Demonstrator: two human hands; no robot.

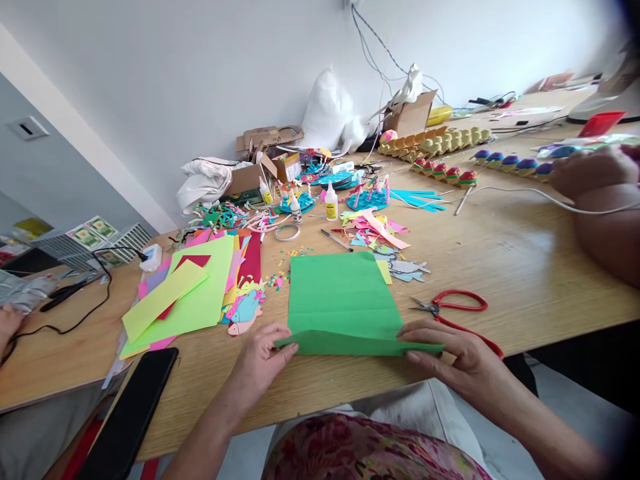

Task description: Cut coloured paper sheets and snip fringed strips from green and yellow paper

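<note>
A sheet of green paper (pixel 345 287) lies on the table in front of me, with crease lines across it. Its near edge is folded up into a narrow strip that stands slightly raised. My left hand (pixel 263 357) pinches the strip's left end between thumb and fingers. At the right end, my right hand (pixel 453 350) grips the strip the same way. Red-handled scissors (pixel 436 308) rest just beyond my right hand, blades pointing left. Left of the green sheet are paper fish cutouts (pixel 245 313) and tiny confetti scraps (pixel 277 281).
Coloured paper sheets (pixel 210 280) are stacked at left, near a black phone (pixel 133 407). Glue bottles (pixel 331 202), a tape roll (pixel 287 232), a pen (pixel 336 240) and paper scraps (pixel 373 230) lie beyond. Painted egg-carton strips (pixel 445 172) stand farther right, near another person's arm (pixel 605 200).
</note>
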